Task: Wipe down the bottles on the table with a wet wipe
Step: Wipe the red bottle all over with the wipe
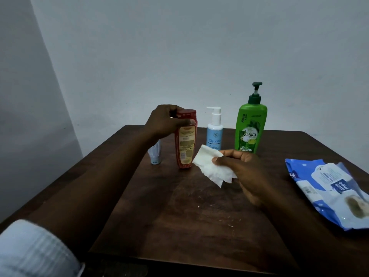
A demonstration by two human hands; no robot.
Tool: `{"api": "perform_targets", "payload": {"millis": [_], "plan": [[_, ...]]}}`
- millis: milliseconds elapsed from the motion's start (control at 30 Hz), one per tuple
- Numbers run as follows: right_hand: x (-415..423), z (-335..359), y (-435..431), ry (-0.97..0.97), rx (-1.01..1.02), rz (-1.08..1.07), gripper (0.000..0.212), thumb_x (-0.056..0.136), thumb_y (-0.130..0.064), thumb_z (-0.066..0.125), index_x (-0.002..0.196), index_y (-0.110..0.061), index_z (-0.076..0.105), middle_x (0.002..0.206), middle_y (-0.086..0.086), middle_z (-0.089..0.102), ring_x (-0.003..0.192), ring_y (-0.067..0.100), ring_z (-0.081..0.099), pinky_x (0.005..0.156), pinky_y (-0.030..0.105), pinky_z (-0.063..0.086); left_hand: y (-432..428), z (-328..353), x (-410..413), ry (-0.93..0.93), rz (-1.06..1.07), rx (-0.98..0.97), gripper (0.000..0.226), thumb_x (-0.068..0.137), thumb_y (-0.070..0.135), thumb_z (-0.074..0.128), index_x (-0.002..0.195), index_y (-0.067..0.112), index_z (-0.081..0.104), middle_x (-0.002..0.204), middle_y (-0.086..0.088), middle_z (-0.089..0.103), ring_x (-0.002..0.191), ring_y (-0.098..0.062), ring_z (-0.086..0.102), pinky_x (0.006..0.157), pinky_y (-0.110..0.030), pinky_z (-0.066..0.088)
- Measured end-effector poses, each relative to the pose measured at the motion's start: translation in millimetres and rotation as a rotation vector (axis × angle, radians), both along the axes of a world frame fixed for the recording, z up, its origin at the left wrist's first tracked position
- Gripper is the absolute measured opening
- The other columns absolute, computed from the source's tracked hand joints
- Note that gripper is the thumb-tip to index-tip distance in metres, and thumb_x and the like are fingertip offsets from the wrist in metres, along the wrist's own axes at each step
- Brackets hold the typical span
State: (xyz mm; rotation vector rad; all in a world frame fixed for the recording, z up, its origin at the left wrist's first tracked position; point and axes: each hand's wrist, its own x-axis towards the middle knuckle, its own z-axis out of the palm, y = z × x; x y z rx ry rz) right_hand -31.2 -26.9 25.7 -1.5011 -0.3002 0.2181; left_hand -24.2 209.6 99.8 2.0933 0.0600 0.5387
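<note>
Our left hand [167, 120] grips the red bottle [185, 140] near its top, with the fingers curled round the upper end and the thumb across the front just above the label. The bottle stands close to upright, its back label facing us and its lower end down at the dark wooden table [179, 216]; we cannot tell whether it rests there or is lifted slightly. Our right hand [245, 170] pinches a white wet wipe [211, 166] between thumb and fingers. The wipe hangs crumpled and partly unfolded, and its upper left corner is just beside the lower right side of the red bottle, though we cannot say whether the two touch. Behind the wipe, towards the far edge of the table, a light blue bottle with a white pump [214, 134] stands upright, and to its right is a taller green shampoo bottle with a dark green pump [250, 126]. These two stand near each other without touching. To the left of the red bottle a small pale tube [154, 154] stands on the table, partly hidden by our left forearm. On the right side of the table, well apart from the bottles, lies a blue and white pack of wipes [327, 192], flat and somewhat crumpled. A light blue sleeve [36, 250] shows at the lower left, pushed up the left arm. A plain pale wall [179, 47] rises behind the table.
</note>
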Motion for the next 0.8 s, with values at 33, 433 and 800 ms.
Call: {"api": "perform_targets", "payload": {"millis": [33, 433, 800], "plan": [[0, 4, -4, -0.013, 0.019, -0.002, 0.021, 0.078, -0.009, 0.078, 0.098, -0.011, 0.073, 0.097, 0.004, 0.077, 0.085, 0.017, 0.075, 0.066, 0.029, 0.057, -5, 1, -7, -0.009, -0.028, -0.025, 0.023, 0.08, 0.026, 0.082, 0.101, 0.019, 0.074, 0.095, 0.0, 0.076, 0.089, -0.016, 0.074, 0.08, -0.037, 0.062], [-1, 43, -11, -0.753, -0.14, -0.384, 0.02, 0.083, -0.013, 0.078, 0.098, -0.024, 0.071, 0.094, -0.012, 0.072, 0.088, 0.003, 0.068, 0.077, 0.019, 0.056, -46, -13, -48, 0.046, -0.205, -0.211, 0.019, 0.089, 0.034, 0.07, 0.105, 0.023, 0.074, 0.093, 0.006, 0.078, 0.088, -0.01, 0.074, 0.081, -0.034, 0.059], [-6, 14, 16, -1.167, -0.331, -0.282, 0.026, 0.095, -0.016, 0.064, 0.12, -0.008, 0.07, 0.115, 0.006, 0.065, 0.11, 0.01, 0.058, 0.095, 0.017, 0.046, -45, -31, -40, 0.037, -0.169, -0.289, 0.021, 0.097, 0.029, 0.06, 0.084, 0.022, 0.074, 0.076, 0.006, 0.075, 0.076, -0.007, 0.073, 0.074, -0.027, 0.056]]}}
